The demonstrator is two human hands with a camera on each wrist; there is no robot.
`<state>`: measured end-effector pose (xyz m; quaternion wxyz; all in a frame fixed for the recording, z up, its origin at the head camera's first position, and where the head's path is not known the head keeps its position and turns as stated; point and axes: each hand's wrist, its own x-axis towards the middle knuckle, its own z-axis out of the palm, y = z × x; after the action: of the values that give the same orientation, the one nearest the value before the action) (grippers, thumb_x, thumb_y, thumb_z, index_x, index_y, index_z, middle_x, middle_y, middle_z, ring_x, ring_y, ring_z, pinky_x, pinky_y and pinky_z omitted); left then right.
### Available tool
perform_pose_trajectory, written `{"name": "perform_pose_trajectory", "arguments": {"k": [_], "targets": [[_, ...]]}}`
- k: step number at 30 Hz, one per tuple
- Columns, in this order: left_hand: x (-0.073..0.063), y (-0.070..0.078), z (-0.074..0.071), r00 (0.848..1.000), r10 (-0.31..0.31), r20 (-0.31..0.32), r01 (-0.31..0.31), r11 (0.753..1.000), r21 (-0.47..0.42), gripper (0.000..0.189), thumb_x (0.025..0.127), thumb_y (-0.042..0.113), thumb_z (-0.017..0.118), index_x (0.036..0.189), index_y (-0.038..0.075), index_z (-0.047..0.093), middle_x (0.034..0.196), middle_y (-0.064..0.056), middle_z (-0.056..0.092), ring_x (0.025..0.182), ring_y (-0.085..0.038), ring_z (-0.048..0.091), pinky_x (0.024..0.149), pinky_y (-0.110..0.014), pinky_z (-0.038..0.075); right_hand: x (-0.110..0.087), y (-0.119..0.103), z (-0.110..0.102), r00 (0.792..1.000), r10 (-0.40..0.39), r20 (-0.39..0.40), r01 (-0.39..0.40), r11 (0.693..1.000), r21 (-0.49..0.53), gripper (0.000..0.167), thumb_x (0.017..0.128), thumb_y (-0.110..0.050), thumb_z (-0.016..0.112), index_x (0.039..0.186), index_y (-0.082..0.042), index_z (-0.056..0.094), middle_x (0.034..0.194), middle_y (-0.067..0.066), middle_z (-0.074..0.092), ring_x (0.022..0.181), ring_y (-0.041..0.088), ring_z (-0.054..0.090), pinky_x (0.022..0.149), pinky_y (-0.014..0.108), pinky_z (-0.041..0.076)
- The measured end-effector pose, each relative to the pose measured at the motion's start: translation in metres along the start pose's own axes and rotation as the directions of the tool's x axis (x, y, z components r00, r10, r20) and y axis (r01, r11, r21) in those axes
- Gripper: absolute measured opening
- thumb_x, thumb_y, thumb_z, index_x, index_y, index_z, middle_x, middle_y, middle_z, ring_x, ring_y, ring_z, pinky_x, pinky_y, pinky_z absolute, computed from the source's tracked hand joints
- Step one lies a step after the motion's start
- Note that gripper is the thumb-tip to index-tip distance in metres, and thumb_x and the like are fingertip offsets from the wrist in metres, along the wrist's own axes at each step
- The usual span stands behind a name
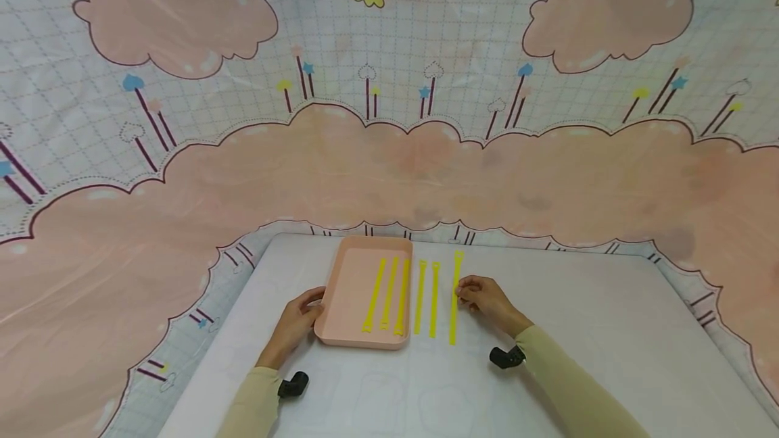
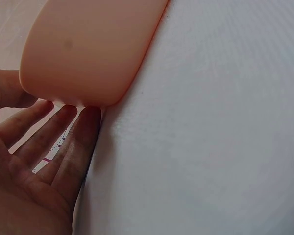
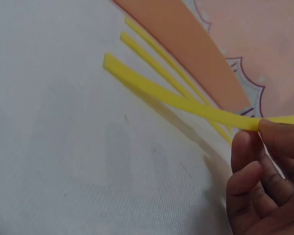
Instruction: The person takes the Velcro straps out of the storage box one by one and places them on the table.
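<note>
Pinching a yellow strip [image 1: 454, 311], the right hand [image 1: 489, 299] is right of the tray [image 1: 349, 289], which the left hand's [image 1: 295, 320] extended fingers touch.

1. Three strips [image 1: 390, 292] lie inside a tray [image 1: 347, 289], left hand [image 1: 295, 322] at its left side.
2. Two strips [image 1: 435, 299] lie on the table [image 1: 584, 330], right of the tray.
3. Farther right, the right hand [image 1: 489, 299] holds another strip [image 1: 453, 320].
</note>
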<state>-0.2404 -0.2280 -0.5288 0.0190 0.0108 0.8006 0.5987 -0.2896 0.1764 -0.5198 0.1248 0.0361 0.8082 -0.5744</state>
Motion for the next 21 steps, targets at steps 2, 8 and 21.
{"name": "perform_pose_trajectory", "arguments": {"k": [2,8,21], "targets": [[0.000,-0.001,0.000,1.000,-0.001,0.000,0.001,1.000,-0.002,0.044,0.099,0.005,0.053,0.142,-0.001,0.047,0.143,-0.026,0.051,0.121,-0.036,0.058,0.085,-0.027,0.054,0.001,0.001,0.000,1.000,0.001,0.001,-0.001,1.000,-0.010,0.015,0.094,-0.009,0.062,0.106,0.000,0.062,0.087,0.003,0.066,0.073,0.013,0.057,0.060,0.026,0.046],[0.002,-0.003,0.000,1.000,-0.003,0.001,0.003,1.000,0.008,0.044,0.098,0.004,0.053,0.142,0.000,0.048,0.143,-0.025,0.051,0.120,-0.034,0.059,0.083,-0.023,0.054,0.006,0.004,0.000,1.000,-0.019,0.023,0.021,0.998,-0.062,0.014,0.093,-0.009,0.063,0.104,-0.001,0.064,0.081,0.003,0.064,0.067,0.013,0.053,0.055,0.025,0.042],[0.001,-0.004,-0.001,1.000,-0.001,-0.008,0.001,1.000,0.021,0.044,0.098,0.004,0.054,0.142,0.000,0.048,0.142,-0.025,0.052,0.120,-0.035,0.059,0.083,-0.023,0.053,0.015,0.010,0.003,1.000,0.010,0.010,-0.009,0.995,-0.098,0.011,0.091,-0.012,0.067,0.099,-0.004,0.066,0.073,0.003,0.062,0.055,0.012,0.051,0.048,0.023,0.037]]}}
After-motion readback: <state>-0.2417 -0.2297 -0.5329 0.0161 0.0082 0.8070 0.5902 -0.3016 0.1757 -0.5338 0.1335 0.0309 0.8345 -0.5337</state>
